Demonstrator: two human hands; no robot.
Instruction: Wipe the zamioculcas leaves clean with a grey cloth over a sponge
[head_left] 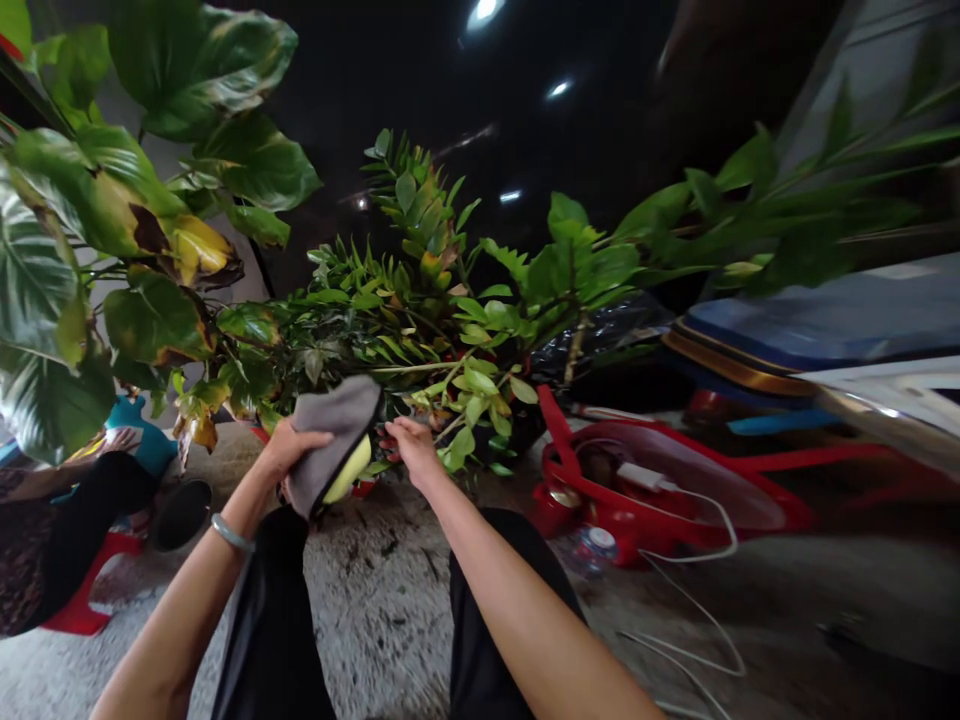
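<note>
The grey floor (382,630) carries dark debris (388,546), a red stool (84,606) and white cable (742,664).

Matt cloth (337,420), glossy broad leaves (259,165), rough floor (375,630)

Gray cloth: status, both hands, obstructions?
Left hand gripping gray cloth. Right hand at green foliage, grip unclear. Foliage may be in the way.

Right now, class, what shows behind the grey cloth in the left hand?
Behind the grey cloth, a pale yellow piece shows at its lower right edge, with green foliage beyond. Most fingers of the left hand and whatever lies directly behind the cloth are covered.
</note>
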